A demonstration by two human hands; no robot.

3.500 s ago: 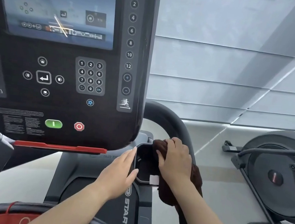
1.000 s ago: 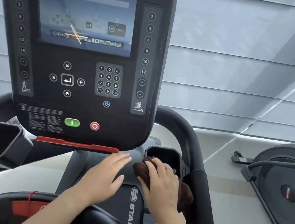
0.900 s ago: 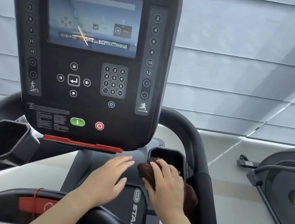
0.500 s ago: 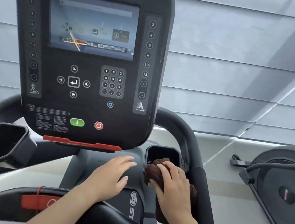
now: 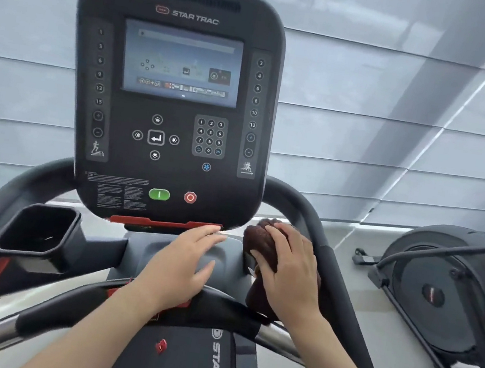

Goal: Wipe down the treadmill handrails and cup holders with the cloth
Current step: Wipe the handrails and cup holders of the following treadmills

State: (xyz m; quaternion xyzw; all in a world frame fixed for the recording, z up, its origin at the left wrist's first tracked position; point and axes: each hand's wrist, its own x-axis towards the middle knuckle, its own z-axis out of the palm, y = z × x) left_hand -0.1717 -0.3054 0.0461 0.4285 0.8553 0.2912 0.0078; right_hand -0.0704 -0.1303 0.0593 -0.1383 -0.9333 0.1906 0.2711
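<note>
- While the right hand (image 5: 288,268) curls its fingers over the bunched dark-brown cloth (image 5: 258,239) and grips it, the left hand (image 5: 183,263) lies flat, fingers straight and slightly spread, holding nothing.
- The cloth sits just below the lower right corner of the console (image 5: 172,96), between that corner and the right handrail (image 5: 302,217). A fold of it hangs down under the wrist toward the front crossbar (image 5: 124,304). What lies beneath it is covered by cloth and hand.
- The left hand rests palm down on the grey housing (image 5: 228,252) under the console. Its fingertips are near the red strip (image 5: 164,223) along the console's lower edge, and it lies just beside the cloth without touching it.
- The left cup holder (image 5: 38,233), a dark open-topped pocket, stands well apart on the far side, next to the left handrail (image 5: 26,184).
- The console screen is lit, with a green button (image 5: 159,194) and a red button (image 5: 190,197) below the keypad.
- Another exercise machine (image 5: 444,290) stands to the right, and pale blinds (image 5: 400,112) fill the background.
</note>
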